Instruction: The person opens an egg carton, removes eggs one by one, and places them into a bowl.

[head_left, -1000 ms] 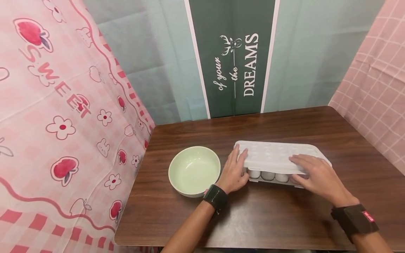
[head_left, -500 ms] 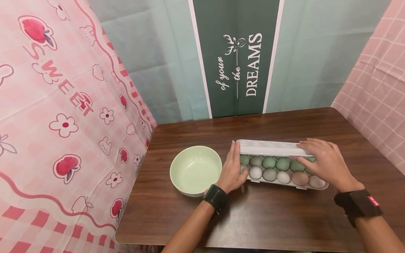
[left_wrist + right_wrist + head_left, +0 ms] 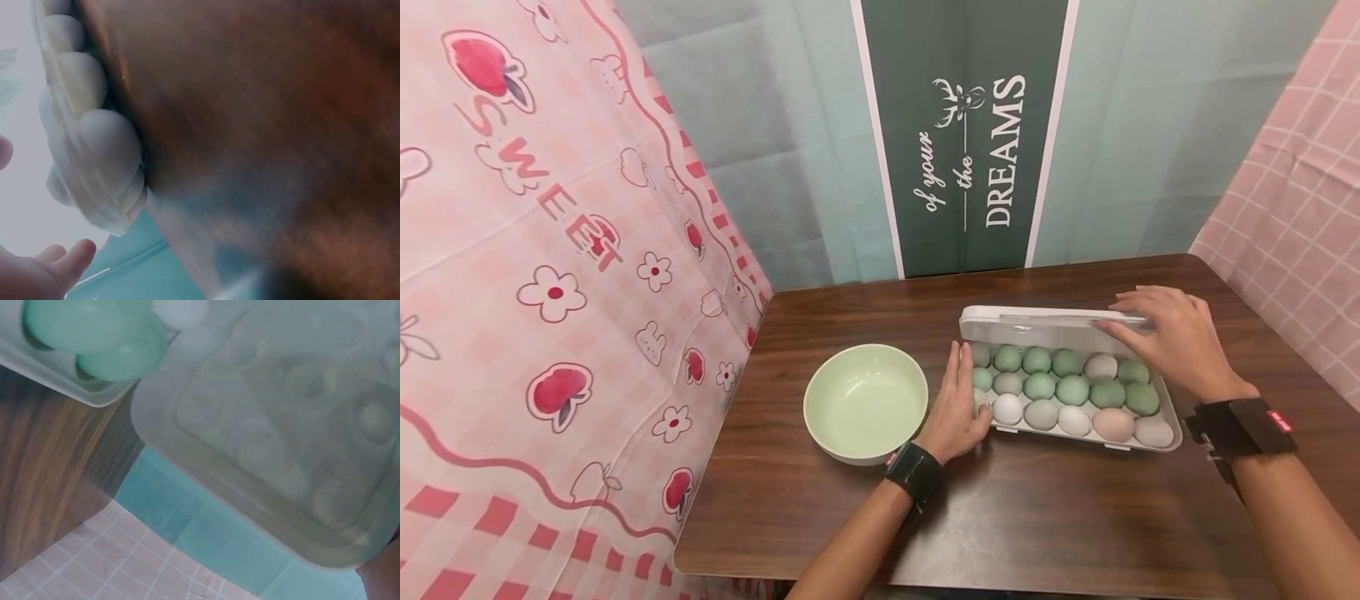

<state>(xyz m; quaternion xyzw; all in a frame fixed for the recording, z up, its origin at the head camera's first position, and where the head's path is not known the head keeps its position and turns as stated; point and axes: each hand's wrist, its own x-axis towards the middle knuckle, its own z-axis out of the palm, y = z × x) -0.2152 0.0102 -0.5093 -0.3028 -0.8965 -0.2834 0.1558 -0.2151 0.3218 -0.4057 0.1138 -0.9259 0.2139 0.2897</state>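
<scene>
Three rows of eggs point(image 3: 1072, 390) sit in the egg box point(image 3: 1168, 408): green, white, gray and one tan. The egg box is on the brown table point(image 3: 1037, 508). Its lid point(image 3: 1052, 333) is tipped up along the back of the box. The right hand point(image 3: 1183, 342) pinches the lid near the box's right end, with the thumb in front. The left hand point(image 3: 953, 417) is at the box's left end, fingers nearly straight, with nothing in its grip; I can't tell if it touches. Left of the box is a green bowl point(image 3: 865, 400). Behind the box hangs a blue-green cloth point(image 3: 1120, 150).
</scene>
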